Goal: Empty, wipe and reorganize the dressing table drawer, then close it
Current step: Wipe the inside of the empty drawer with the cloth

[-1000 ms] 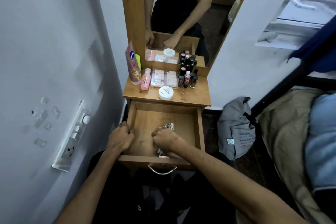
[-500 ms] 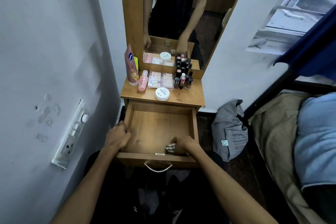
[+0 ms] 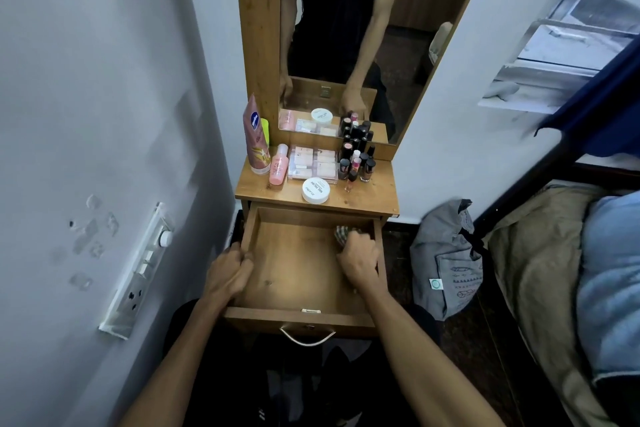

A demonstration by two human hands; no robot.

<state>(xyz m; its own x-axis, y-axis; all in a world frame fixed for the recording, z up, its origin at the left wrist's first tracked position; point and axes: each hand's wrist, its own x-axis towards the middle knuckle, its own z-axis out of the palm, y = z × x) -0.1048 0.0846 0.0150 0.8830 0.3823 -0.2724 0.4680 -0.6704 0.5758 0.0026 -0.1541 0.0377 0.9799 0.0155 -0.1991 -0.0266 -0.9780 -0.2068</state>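
Observation:
The wooden drawer (image 3: pixel 294 267) of the dressing table stands pulled out, its floor bare apart from a cloth. My left hand (image 3: pixel 227 276) grips the drawer's left wall. My right hand (image 3: pixel 358 258) holds a checked cloth (image 3: pixel 341 234) against the floor near the far right corner; most of the cloth is hidden under the fingers. On the table top (image 3: pixel 374 199) stand a tall pink tube (image 3: pixel 256 135), a pink bottle (image 3: pixel 278 165), a clear box of compacts (image 3: pixel 313 163), a white round jar (image 3: pixel 316 190) and several nail polish bottles (image 3: pixel 356 163).
A mirror (image 3: pixel 346 38) rises behind the table top. A wall with a switch panel (image 3: pixel 138 270) is close on the left. A grey bag (image 3: pixel 446 260) sits on the floor to the right, beside a bed with bedding (image 3: pixel 561 288). The drawer's metal handle (image 3: pixel 306 338) faces me.
My right hand has slid the cloth from the drawer's near front edge up to the far right corner. My left hand has kept its grip on the left wall.

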